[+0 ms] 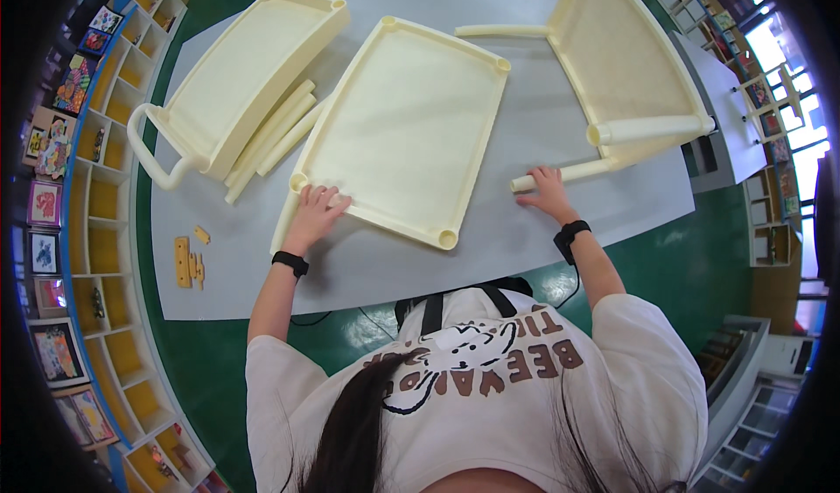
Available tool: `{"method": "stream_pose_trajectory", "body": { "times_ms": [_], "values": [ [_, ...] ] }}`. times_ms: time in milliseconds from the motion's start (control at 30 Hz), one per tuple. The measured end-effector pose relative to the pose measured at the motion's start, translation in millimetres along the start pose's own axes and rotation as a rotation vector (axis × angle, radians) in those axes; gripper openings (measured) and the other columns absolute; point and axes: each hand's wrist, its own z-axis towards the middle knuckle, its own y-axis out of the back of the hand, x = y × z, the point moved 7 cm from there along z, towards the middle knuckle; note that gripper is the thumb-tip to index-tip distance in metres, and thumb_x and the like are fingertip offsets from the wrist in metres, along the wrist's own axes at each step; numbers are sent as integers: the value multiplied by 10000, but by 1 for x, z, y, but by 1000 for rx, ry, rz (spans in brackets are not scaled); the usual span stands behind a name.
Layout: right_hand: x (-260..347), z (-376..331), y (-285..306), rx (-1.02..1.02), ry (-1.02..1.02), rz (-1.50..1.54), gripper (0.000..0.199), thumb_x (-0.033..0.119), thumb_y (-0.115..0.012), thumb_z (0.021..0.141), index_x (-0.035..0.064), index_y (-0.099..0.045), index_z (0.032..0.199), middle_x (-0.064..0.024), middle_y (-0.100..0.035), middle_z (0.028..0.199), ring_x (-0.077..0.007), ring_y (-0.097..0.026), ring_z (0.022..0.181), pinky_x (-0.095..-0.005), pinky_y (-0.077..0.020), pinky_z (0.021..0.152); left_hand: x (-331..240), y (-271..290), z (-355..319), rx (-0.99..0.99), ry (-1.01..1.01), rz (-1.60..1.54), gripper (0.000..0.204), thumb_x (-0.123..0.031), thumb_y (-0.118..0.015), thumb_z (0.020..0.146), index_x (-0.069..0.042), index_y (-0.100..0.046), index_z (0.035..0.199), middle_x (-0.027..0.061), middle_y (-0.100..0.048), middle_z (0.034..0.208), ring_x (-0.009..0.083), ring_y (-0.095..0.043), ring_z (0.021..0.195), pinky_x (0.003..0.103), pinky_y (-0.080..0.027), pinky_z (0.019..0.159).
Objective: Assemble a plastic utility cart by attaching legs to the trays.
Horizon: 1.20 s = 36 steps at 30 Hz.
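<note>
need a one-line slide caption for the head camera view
Left hand on the left corner of a cream rectangular shelf tray, right hand at a cream tube, over a grey tabletop.

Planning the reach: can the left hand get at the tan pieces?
Probably yes: the left hand touches the middle panel; only a cream tube and tabletop show between hand and tan pieces.
</note>
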Motion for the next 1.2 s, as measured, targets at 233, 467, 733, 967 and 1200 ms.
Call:
{"method": "stream_pose_trajectory", "body": {
  "times_ms": [233, 467, 733, 967, 1200],
  "values": [
    [13, -14, 15, -145, 35, 45, 554, 290, -716, 553, 61, -467, 992, -105, -423, 1073, -283, -374, 1025, -406, -282, 903, 24, 7, -15, 9, 227, 23, 568, -36, -546, 640, -224, -433, 1164, 70, -363, 1186, 270, -309, 1131, 473, -166, 971],
    [31, -43, 74, -391, 97, 148, 375, 130, -683, 610, 45, -498, 924, -101, -484, 974, -278, -442, 937, -343, -396, 779, 11, 36, -17, -15, 354, -101, 522, -2, -476, 658, -141, -439, 1160, 133, -293, 1258, 345, -236, 1169, 484, -178, 971],
    [21, -62, 169, -687, 232, 106, 184, 37, -646, 637, 38, -540, 787, -60, -547, 724, -241, -531, 670, -313, -434, 572, -35, 77, 6, -180, 520, -210, 458, -5, -475, 703, -71, -426, 1154, 147, -306, 1235, 336, -272, 1149, 401, -279, 935],
    [-42, -110, 270, -1107, 337, -34, 276, 34, -689, 602, 27, -508, 809, -66, -503, 679, -212, -480, 584, -269, -384, 507, -109, 162, 76, -431, 586, -292, 364, 11, -488, 729, -8, -450, 1091, 153, -477, 1058, 293, -470, 975, 336, -384, 827],
    [-87, -95, 358, -1111, 248, -332, 596, 375, -717, 571, 80, -469, 1026, -64, -464, 922, -233, -429, 894, -361, -260, 821, -211, 225, 210, -455, 488, -328, 425, -1, -581, 648, -5, -476, 1060, 140, -488, 1040, 272, -477, 953, 331, -384, 817]
  ]
}}
